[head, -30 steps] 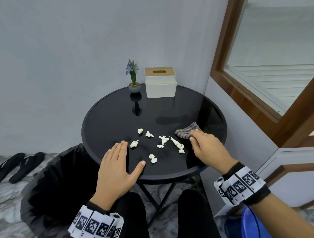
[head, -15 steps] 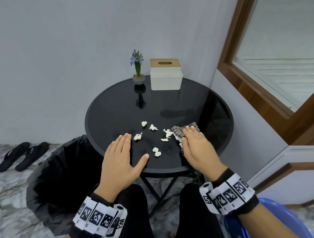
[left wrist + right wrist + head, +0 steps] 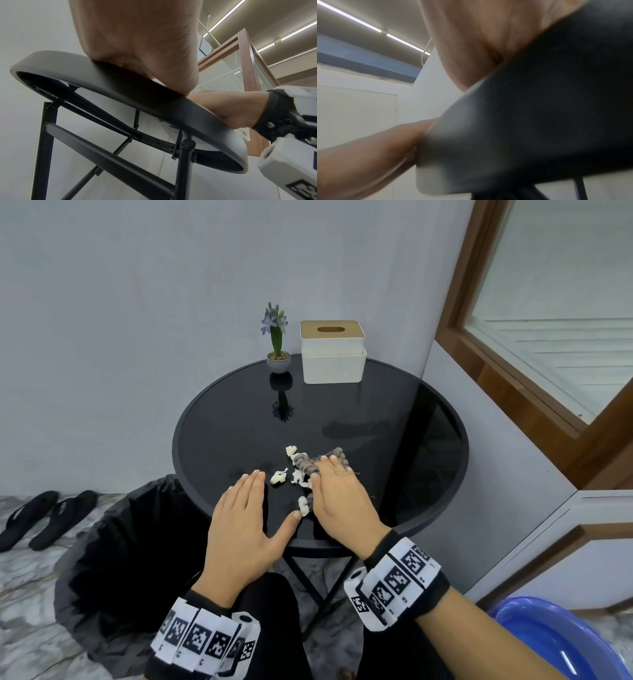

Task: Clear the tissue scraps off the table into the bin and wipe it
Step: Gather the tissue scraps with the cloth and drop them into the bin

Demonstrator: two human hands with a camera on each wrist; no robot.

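Several white tissue scraps (image 3: 279,476) lie bunched near the front of the round black table (image 3: 239,412). My right hand (image 3: 337,498) presses flat on a grey knitted cloth (image 3: 308,463), straight fingers on top, the cloth up against the scraps. My left hand (image 3: 245,515) lies flat on the table's front edge with fingers together and thumb spread, just left of the scraps. A black-lined bin (image 3: 113,570) stands on the floor below the table's left front edge. Both wrist views show only the table rim (image 3: 120,86) from below and the heels of my hands.
A small potted flower (image 3: 276,344) and a white tissue box (image 3: 332,350) stand at the table's far edge. A wall corner and wooden window frame (image 3: 513,392) are close on the right. A blue basin (image 3: 555,642) sits at the lower right; black slippers (image 3: 41,518) lie on the left floor.
My right hand has slid the cloth leftward, sweeping the spread scraps into a tighter bunch toward my left hand. The left hand stays flat in place.
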